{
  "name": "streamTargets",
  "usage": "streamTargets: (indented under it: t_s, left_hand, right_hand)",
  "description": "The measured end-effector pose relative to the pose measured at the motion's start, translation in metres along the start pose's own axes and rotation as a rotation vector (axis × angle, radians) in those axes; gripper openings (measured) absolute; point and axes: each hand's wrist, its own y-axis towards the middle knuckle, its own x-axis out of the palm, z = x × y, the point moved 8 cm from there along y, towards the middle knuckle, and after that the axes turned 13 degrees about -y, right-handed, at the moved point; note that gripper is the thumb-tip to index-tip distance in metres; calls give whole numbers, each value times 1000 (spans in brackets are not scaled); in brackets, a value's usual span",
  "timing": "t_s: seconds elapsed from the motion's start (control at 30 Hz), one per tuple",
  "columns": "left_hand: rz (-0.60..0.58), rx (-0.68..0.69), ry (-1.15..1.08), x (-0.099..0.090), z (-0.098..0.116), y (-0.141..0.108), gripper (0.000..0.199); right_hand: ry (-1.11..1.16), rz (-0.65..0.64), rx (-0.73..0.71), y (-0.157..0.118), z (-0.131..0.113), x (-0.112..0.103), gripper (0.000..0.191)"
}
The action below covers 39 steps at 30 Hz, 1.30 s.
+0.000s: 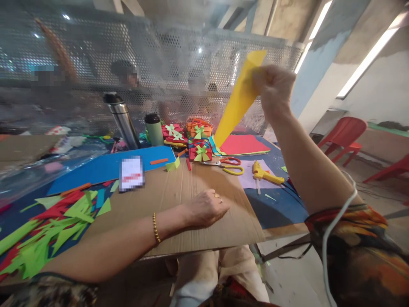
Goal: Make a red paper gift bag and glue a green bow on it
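Observation:
Raised at the upper right, my right hand (276, 87) is closed on the edge of a yellow sheet of paper (238, 100). The sheet curves as it hangs, its lower end over the stack of coloured paper (244, 145), red on top. My left hand (204, 209) rests loosely closed on the brown cardboard (153, 187), and nothing shows sticking out of it. Scissors (225, 164) with red and yellow handles lie beyond it. Small red box shapes with green paper bows (201, 152) stand beside the stack.
A yellow glue gun (265, 174) lies on a pale sheet at right. Green and red paper scraps (60, 221) are heaped at left. A blue sheet (105, 166), a steel flask (121, 119), a green bottle (154, 130) and a pixelated white card (131, 173) stand or lie farther back.

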Motion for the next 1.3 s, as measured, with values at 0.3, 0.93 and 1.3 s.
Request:
streamTargets:
  t_s: [0.3, 0.93, 1.3]
  left_hand:
    - [35, 311, 209, -26, 54, 7, 23]
    - [222, -503, 91, -71, 102, -115, 71]
    - [280, -703, -287, -63, 83, -130, 24]
  right_hand:
    - [-144, -396, -590, -143, -108, 1, 22]
    - [-4, -507, -816, -356, -83, -30, 27]
    - [12, -471, -700, -349, -25, -39, 33]
